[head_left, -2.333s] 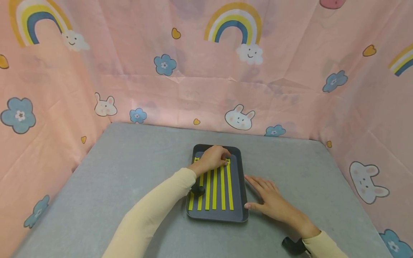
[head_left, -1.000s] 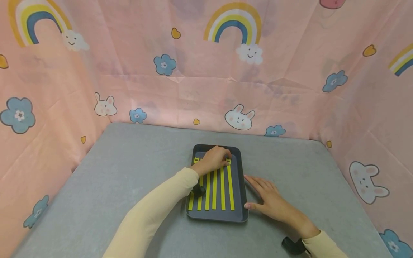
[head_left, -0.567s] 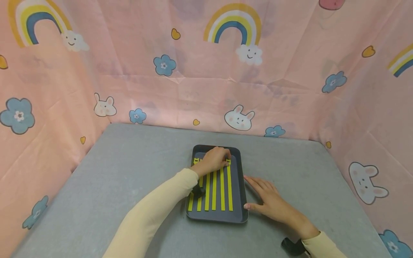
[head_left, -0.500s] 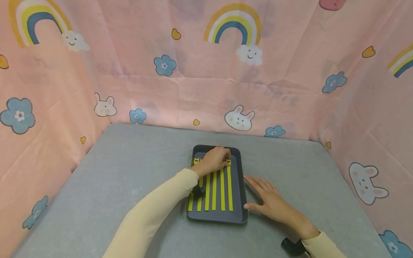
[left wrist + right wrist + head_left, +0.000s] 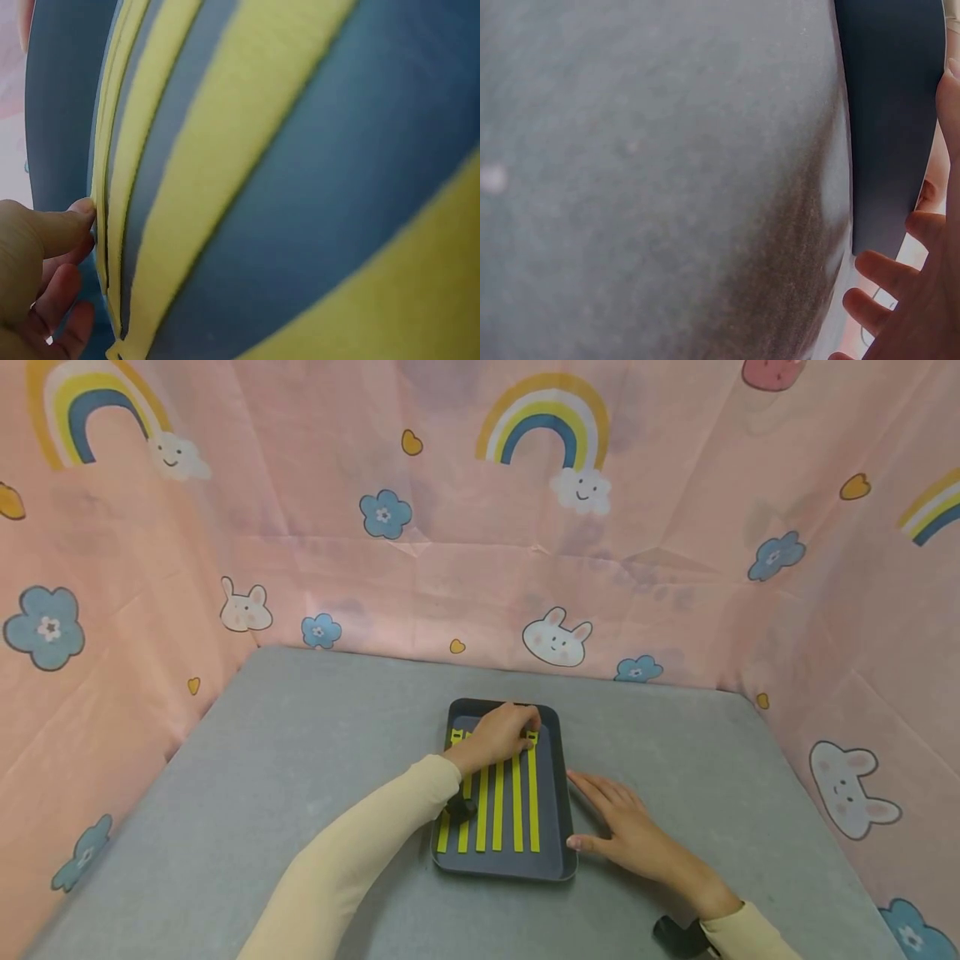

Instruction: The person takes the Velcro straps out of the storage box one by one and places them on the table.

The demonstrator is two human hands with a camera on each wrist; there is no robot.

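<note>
From here I see the left hand (image 5: 495, 734) pinching the rightmost long, flat, yellow strip (image 5: 533, 802), which trails nearward from its fingertips. The right hand (image 5: 632, 825), fingers extended, touches the dark grey rectangular tray (image 5: 555, 827). I'd align gently, bracing lightly.
</note>
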